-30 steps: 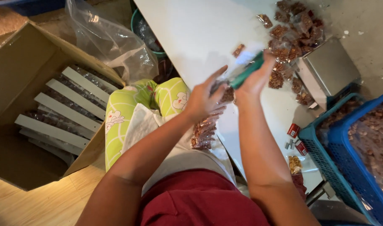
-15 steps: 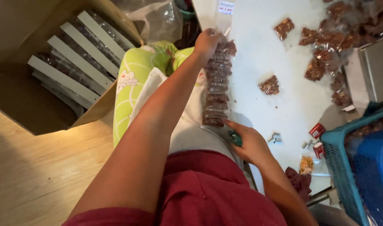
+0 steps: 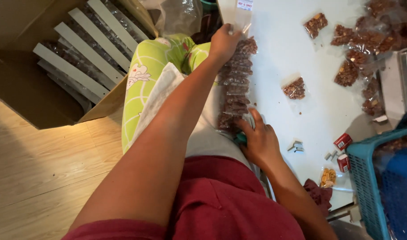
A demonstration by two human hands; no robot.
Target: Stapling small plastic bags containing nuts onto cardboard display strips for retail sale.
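Gripping the upper end of a long strip of small clear packets (image 3: 233, 84) filled with brown snack pieces, the left hand (image 3: 223, 43) was closed around it just below the white header card (image 3: 235, 12) at the top centre of the frame. The strip hung down the middle of the picture along the edge of the white table (image 3: 274, 58), over the lap. The right hand (image 3: 259, 141) was at the strip's lower end, its fingers curled against the bottom packets while it also clasped a green tool (image 3: 241, 138), mostly hidden under the palm. Loose packets (image 3: 295, 88) of the same snack lay on the table right of the strip, with a bigger heap (image 3: 368, 40) in the upper right corner. Near the right edge stood a blue basket (image 3: 381, 178), and two small red boxes (image 3: 342, 141) lay just left of it. In the upper left, a cardboard box (image 3: 30, 93) held rows of finished strips (image 3: 83, 49) with white cards.
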